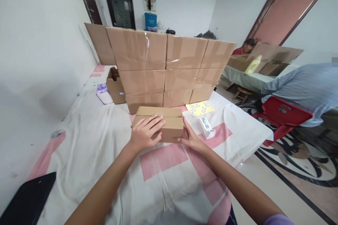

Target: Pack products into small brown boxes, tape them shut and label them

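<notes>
A small closed cardboard box (171, 133) sits on the cloth-covered table in front of me. My left hand (146, 132) grips its front left edge, fingers across the top and thumb on the front face. At the box's right end, my right hand (190, 136) holds the corner, with the fingers along the side and the thumb at the front. A white tape dispenser (206, 128) stands to the right of my right hand. Behind it lies a yellow sheet of white stickers or labels (200, 108). Just beyond the box rises a wall of stacked, taped cardboard boxes (142, 81).
An open cardboard box (115, 86) and a purple-and-white packet (104, 94) are at the back left. A black object (29, 197) lies at the near left. To the right, a person in blue sits on a red chair (286, 116); another person is behind cardboard on a second table.
</notes>
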A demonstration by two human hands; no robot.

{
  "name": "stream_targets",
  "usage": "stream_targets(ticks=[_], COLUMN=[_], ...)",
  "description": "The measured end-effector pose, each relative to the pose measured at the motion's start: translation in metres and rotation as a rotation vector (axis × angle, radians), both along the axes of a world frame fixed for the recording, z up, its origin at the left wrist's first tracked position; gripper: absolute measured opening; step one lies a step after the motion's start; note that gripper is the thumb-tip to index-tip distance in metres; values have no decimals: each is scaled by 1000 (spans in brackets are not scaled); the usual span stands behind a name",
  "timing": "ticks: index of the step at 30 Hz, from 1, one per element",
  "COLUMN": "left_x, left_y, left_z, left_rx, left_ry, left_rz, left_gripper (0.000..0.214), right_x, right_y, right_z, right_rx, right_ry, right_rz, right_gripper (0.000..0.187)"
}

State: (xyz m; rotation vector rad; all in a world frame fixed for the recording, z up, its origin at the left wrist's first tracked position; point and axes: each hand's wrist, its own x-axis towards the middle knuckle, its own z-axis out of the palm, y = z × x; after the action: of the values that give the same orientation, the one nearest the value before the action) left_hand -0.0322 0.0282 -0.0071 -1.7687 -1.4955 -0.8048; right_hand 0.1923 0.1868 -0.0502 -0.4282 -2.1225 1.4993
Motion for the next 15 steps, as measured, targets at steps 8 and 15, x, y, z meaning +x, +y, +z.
stream_targets(ticks=[8, 15], left_x=[-13, -32], left_y=[-8, 2], left_z=[-1, -34], left_rx=[184, 91], left_ry=[178, 39], left_rz=[-37, -86], left_gripper=[46, 34], right_x=[3, 164], right_y=[19, 115], right_z=[41, 56], right_rx=[163, 365], right_ry=[49, 225], right_rz=[-39, -1013], right_gripper=[135, 110])
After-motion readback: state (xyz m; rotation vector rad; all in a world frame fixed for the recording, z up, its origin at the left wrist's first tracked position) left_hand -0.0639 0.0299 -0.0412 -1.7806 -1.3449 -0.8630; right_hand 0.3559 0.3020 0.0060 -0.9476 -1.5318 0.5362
